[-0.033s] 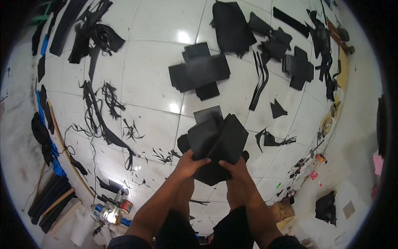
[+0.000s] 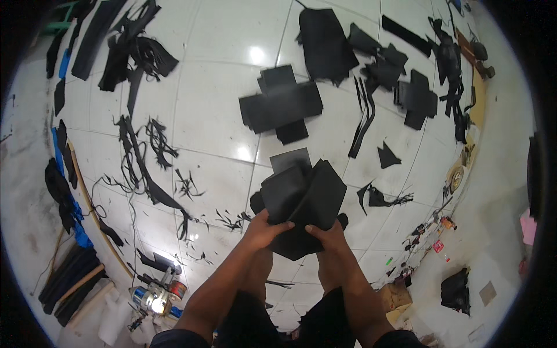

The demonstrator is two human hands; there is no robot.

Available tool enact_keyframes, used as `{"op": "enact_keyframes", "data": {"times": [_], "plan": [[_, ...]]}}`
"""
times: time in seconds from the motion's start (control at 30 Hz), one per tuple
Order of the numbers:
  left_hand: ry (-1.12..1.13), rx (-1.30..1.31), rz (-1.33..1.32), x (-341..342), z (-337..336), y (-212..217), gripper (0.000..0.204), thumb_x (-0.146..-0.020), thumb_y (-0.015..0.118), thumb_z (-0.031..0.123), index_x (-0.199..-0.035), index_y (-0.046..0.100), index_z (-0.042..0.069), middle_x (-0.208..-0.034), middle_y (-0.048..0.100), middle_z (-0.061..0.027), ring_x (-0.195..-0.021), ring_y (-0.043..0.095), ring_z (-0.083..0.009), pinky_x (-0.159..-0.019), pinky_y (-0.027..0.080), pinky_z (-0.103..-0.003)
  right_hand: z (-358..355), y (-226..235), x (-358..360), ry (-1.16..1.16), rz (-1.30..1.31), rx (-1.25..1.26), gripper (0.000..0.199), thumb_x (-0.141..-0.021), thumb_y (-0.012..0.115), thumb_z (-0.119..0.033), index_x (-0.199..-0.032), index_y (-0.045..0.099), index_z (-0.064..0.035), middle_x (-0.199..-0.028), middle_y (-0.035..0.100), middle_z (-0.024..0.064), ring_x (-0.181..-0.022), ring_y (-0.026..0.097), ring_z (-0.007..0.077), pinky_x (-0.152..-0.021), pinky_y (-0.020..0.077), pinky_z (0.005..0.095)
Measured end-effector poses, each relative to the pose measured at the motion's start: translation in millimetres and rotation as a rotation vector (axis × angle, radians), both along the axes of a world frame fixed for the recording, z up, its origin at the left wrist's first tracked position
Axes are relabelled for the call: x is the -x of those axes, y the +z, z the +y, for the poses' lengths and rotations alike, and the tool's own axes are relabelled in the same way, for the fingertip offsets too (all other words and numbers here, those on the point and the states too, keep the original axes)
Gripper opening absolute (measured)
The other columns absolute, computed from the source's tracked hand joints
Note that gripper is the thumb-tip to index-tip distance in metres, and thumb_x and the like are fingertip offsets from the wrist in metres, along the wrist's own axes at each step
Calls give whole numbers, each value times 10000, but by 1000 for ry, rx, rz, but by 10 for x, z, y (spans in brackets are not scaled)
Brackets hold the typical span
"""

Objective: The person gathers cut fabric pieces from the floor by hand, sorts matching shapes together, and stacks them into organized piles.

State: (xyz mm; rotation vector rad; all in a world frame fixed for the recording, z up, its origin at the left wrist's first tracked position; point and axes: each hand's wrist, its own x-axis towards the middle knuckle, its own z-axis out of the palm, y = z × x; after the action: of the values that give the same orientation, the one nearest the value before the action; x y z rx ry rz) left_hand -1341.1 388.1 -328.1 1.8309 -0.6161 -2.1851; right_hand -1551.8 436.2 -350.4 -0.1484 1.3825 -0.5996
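Observation:
Several cut black sheets (image 2: 318, 200), stiff and leather-like, are held up in front of my legs and fan out in different directions. My left hand (image 2: 266, 231) grips their near left edge, thumb on top and fingers hidden beneath. At the near right edge my right hand (image 2: 328, 234) pinches the same sheets, its thumb also on top. A paler dark-grey sheet (image 2: 292, 159) sticks out at the far side of the bundle. Beyond it on the floor lies a crosswise stack of black sheets (image 2: 281, 107).
Black offcuts (image 2: 148, 55), thin scrap strips (image 2: 136, 156) and a large black piece (image 2: 326, 43) lie around the white tiled floor (image 2: 214, 98). A smaller crosswise stack (image 2: 416, 98) is at the far right. A machine with a lit lamp (image 2: 158, 303) stands near left; a cardboard box (image 2: 395, 297), near right.
The view has shifted very slightly, so the floor items sit a little lower. My hands and the held sheets look the same.

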Motion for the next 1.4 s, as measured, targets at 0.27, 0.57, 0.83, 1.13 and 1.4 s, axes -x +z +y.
{"op": "enact_keyframes", "data": {"times": [0.27,0.57,0.83,1.13,1.4], "plan": [[40,171,-102,-733,-1396,596,507,-743,776,170,-1129,545,-63,-1049,640,-150,-937,627,-203,-820,505,-309,-1533,346,-761,117,-45,223,706,-681,812,-156,-1265,453,15,-1186,564,148,-1112,534,268,-933,433,377],[-380,327,-401,-597,-2438,-1658,637,-735,759,326,-1177,512,-60,-1098,622,-192,-956,628,-250,-849,490,-342,-2448,-1769,-612,200,159,166,893,-691,780,-458,-1327,391,33,-1293,487,218,-1187,483,342,-1008,367,394],[-257,253,-134,-557,-2576,-2073,697,-717,768,285,-1246,457,-45,-1135,598,-179,-1062,570,-247,-912,444,-335,-2512,-1792,-680,287,385,47,757,-781,719,-425,-1283,416,54,-1221,519,150,-1116,510,250,-966,393,334],[-228,215,-287,-638,-2932,-1968,739,-769,747,373,-1260,358,-19,-1110,533,-117,-996,532,-202,-835,446,-297,-1771,-2294,-376,-421,198,-254,945,-807,518,-671,-1388,282,35,-1359,398,223,-1262,393,342,-1055,302,400],[-528,399,-266,-538,-4087,-2864,763,-843,546,571,-1232,513,-84,-1190,547,-265,-1095,543,-330,-926,422,-371,-1812,-2619,-804,-920,-159,-313,1102,-752,389,-818,-1411,261,55,-1455,292,205,-1359,245,340,-1131,156,427]]}}
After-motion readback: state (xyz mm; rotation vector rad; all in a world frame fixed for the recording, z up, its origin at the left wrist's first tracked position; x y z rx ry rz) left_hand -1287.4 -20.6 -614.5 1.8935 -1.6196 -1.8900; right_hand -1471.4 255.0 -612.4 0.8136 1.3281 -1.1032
